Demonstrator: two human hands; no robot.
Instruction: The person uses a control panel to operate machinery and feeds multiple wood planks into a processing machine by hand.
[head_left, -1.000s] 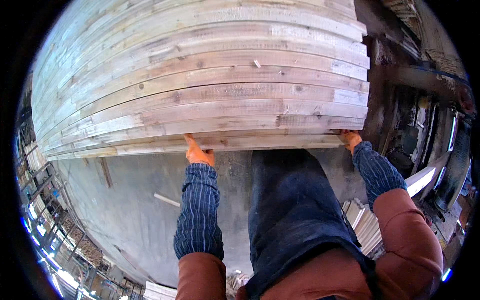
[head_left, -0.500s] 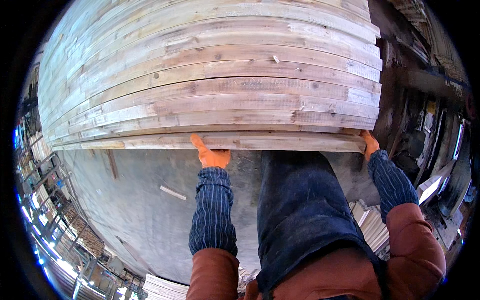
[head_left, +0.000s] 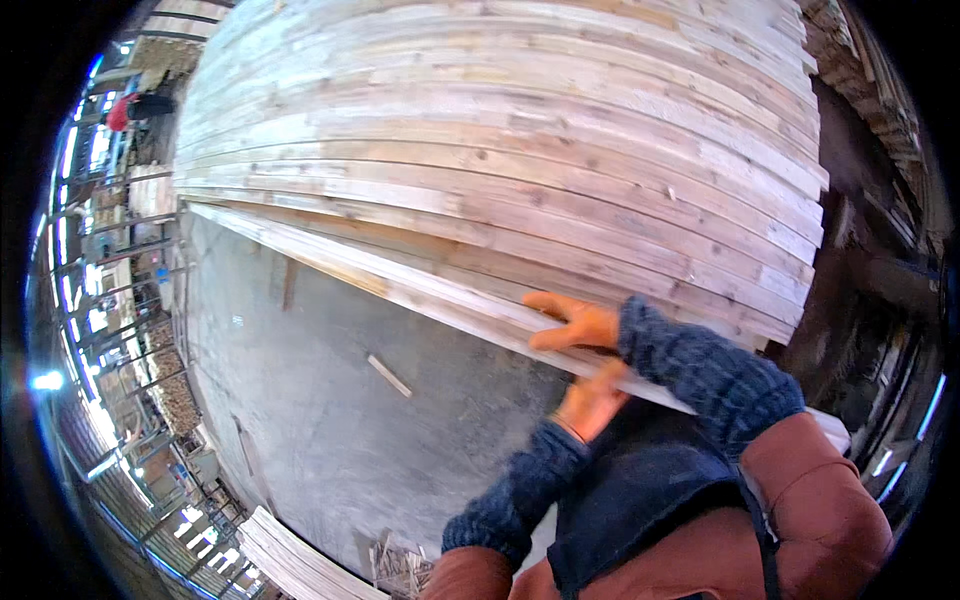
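A long pale wooden board (head_left: 450,305) slants out from the near side of a broad stack of boards (head_left: 520,150). A wedge-shaped gap lies between them, narrowing to the far left. My left hand (head_left: 592,402), in an orange glove, grips the board's near edge, its fingers partly hidden by the wood. Just beyond it, my right hand (head_left: 580,324), also orange-gloved, is over the board with thumb and fingers spread apart. Past my right forearm, the board's right end (head_left: 832,430) sticks out beside my body.
On the grey floor (head_left: 330,380) lies a small wood strip (head_left: 389,376). More boards (head_left: 290,550) and a heap of wood scraps (head_left: 400,562) are at the lower left. Metal racks stand along the left, with a person in red (head_left: 122,113) far off. Dark beams border the right.
The front board has swung away from the stack, its right end toward me. My right hand has moved from that end leftward, close to my left hand. The view has turned.
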